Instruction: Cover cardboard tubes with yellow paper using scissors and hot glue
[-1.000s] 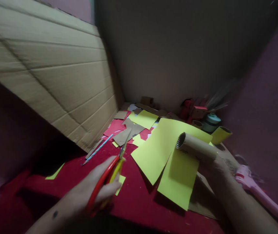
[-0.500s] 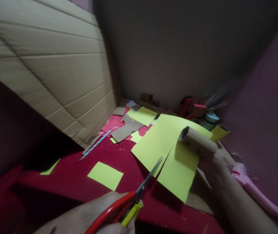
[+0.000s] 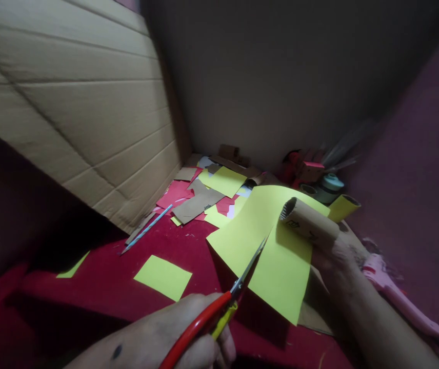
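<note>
One yellow sheet [image 3: 258,220], scissors [image 3: 238,287] at its slit.
Left hand [image 3: 188,328] grips the handles [image 3: 204,322]; right hand [image 3: 337,266] clasps a tube [image 3: 312,218], grasp partly hidden, the sheet spreading leftward from its fingers [image 3: 323,262].

This is a cramped craft corner, by my eye: coloured paper scraps [image 3: 225,182] strewn over a red counter [image 3: 200,264], scissors [image 3: 207,316] near, a pencil [image 3: 146,230] left, a cardboard panel [image 3: 88,107] far left.
</note>
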Demonstrator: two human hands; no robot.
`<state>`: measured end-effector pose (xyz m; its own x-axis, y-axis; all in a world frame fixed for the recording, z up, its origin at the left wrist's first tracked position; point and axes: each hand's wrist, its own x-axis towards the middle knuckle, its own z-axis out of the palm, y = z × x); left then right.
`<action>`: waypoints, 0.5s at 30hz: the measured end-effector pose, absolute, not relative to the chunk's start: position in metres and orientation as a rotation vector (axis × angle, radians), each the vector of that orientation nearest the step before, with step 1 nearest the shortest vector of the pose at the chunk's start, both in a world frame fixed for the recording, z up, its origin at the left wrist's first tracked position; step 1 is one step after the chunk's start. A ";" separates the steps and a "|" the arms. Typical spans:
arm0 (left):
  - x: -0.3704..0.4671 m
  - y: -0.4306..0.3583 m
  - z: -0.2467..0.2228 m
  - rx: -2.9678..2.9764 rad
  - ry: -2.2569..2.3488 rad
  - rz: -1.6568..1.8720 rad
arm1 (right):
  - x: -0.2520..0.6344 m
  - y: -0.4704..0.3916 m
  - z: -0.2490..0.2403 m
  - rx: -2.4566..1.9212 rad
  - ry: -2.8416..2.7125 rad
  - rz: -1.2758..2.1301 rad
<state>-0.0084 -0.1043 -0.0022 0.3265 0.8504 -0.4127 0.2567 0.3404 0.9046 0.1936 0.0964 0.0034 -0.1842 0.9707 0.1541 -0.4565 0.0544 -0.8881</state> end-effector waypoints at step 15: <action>0.014 -0.089 0.046 1.209 1.336 0.637 | 0.201 0.092 -0.003 -0.675 -1.194 1.383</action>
<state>0.0143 -0.0886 0.0455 0.2003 0.9040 -0.3777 0.2759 0.3178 0.9071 0.2007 0.0924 -0.0032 -0.2043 0.9507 0.2331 -0.3694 0.1456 -0.9178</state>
